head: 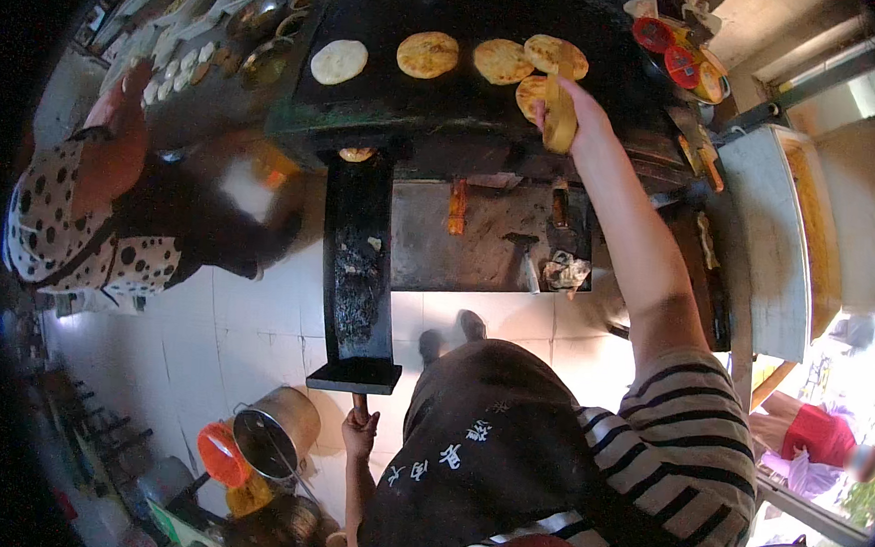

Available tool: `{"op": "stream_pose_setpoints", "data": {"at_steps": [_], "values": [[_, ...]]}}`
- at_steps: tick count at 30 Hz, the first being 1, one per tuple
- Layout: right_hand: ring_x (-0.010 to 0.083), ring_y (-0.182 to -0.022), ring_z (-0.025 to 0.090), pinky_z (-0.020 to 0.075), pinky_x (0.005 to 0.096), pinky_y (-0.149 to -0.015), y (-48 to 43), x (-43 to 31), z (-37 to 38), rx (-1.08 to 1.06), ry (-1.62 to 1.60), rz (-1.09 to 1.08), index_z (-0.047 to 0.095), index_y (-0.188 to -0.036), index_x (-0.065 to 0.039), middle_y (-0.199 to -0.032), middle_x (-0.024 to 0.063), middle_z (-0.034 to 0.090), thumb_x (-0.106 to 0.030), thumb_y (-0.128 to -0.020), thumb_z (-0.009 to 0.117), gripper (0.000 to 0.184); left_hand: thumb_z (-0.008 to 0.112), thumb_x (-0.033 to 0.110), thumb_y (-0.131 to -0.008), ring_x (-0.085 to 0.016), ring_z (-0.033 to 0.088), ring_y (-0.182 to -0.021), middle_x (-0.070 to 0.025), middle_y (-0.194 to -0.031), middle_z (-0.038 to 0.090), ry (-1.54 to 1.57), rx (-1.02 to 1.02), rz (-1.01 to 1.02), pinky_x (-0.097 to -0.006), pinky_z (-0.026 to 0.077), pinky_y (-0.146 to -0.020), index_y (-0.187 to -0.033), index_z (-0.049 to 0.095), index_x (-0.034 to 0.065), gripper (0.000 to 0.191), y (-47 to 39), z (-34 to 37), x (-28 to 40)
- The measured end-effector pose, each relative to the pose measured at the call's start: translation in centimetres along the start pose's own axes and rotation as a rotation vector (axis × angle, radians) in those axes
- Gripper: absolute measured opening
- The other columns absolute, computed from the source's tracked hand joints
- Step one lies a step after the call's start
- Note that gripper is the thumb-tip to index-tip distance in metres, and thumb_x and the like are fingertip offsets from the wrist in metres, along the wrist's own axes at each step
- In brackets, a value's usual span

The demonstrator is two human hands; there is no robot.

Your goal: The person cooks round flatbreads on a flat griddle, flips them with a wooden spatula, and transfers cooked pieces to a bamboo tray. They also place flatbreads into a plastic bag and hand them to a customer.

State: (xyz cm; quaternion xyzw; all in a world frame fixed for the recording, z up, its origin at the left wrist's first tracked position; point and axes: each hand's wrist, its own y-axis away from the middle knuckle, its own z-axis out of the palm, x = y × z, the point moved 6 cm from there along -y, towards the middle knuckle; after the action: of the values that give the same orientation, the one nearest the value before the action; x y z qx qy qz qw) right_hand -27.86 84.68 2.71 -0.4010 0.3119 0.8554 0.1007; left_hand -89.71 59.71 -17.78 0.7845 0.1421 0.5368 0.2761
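Note:
My left hand (360, 430) grips the wooden handle (359, 405) of a long black metal drawer (357, 268), pulled out from beneath a dark griddle (342, 113). At the drawer's inner end sits a browned flatbread (357, 154), partly hidden under the griddle's edge. Over the griddle's right part, my right hand (586, 121) holds a flat yellowish spatula-like tool (559, 127), its material unclear. The tool's far end overlaps a browned flatbread (545, 51). Close by lie two more browned flatbreads (499, 61) (529, 97). Farther left are another browned flatbread (427, 55) and a pale one (338, 62).
A person in spotted clothing (50, 212) works at the left, near pale dough rounds (171, 80). Below the griddle, a hammer-like tool (528, 260) lies on a metal shelf (453, 267). A large metal pot (301, 415) and an orange container (222, 456) stand lower left. Red-topped containers (676, 62) sit upper right.

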Motion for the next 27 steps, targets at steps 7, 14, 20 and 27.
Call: {"op": "stream_pose_setpoints", "data": {"at_steps": [7,14,20,27], "values": [[0.0233,-0.058,0.061,0.0528,0.0345,-0.048,4.7,3.7,0.8,0.105,0.097,0.074,0.046,-0.110,-0.004,-0.081,0.0182,0.060,-0.037,-0.084,0.064,0.045,0.073,0.012,-0.078,-0.007,0.043,-0.054,0.0009,-0.062,0.050,0.248,0.018,0.013,-0.0236,0.036,-0.048,-0.076,0.049,0.0044,0.025,-0.9,-1.2,-5.0],[0.0171,-0.059,0.058,0.0493,0.0291,-0.050,14.9,8.7,-6.1,0.218,0.254,0.062,0.052,-0.111,0.001,-0.077,0.0142,0.062,-0.040,-0.082,0.066,0.051,0.072,0.018,-0.079,-0.009,0.045,-0.052,-0.0003,-0.058,0.049,-0.176,-0.060,0.216,-0.0263,0.038,-0.048,-0.072,0.050,0.0043,0.027,-8.2,1.5,7.0],[0.0167,-0.065,0.056,0.0476,0.0278,-0.054,12.7,4.4,-8.1,0.232,0.379,0.130,0.050,-0.116,-0.004,-0.087,0.0157,0.061,-0.041,-0.084,0.061,0.050,0.074,0.026,-0.078,-0.012,0.049,-0.044,-0.0033,-0.053,0.052,-0.303,0.065,0.443,-0.0290,0.039,-0.042,-0.067,0.051,0.0034,0.034,-19.7,4.3,16.8],[0.0181,-0.065,0.056,0.0470,0.0292,-0.052,5.3,3.7,-7.4,0.035,0.328,0.238,0.050,-0.111,-0.003,-0.087,0.0170,0.061,-0.036,-0.086,0.062,0.043,0.073,0.028,-0.077,-0.014,0.047,-0.039,-0.0023,-0.050,0.052,-0.184,0.012,0.400,-0.0303,0.035,-0.038,-0.064,0.054,0.0070,0.032,-27.2,10.3,28.9]]}}
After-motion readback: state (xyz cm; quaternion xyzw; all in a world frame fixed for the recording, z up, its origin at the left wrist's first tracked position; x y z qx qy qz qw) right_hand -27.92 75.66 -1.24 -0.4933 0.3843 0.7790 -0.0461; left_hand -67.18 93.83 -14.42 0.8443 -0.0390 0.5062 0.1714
